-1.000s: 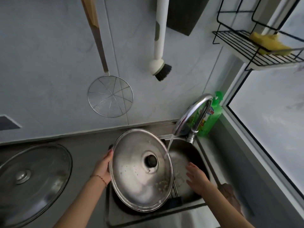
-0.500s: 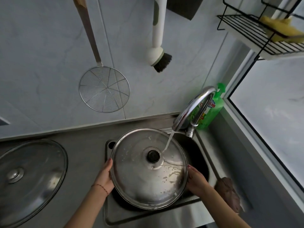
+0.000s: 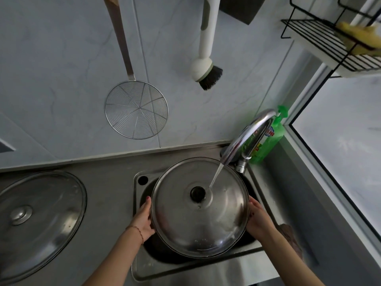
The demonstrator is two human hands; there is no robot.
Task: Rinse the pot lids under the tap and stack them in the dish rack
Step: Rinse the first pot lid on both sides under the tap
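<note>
A large steel pot lid (image 3: 185, 223) with a dark knob is held flat over the sink (image 3: 144, 265). My left hand (image 3: 143, 219) grips its left rim and my right hand (image 3: 258, 219) grips its right rim. Water runs from the chrome tap (image 3: 249, 137) and lands on the lid just right of the knob. A second, bigger lid (image 3: 41, 219) with a metal knob lies on the steel counter at the left, apart from both hands.
A green detergent bottle (image 3: 270, 141) stands behind the tap. A wire skimmer (image 3: 136, 110) and a white dish brush (image 3: 204, 67) hang on the wall. A black wire shelf (image 3: 329, 44) with a yellow sponge is at top right. A brown cloth (image 3: 290, 238) lies right of the sink.
The lid went from tilted on edge to flat under the stream. My right hand came from the sink basin onto the lid's right rim. Soap residue has washed off the lid's top.
</note>
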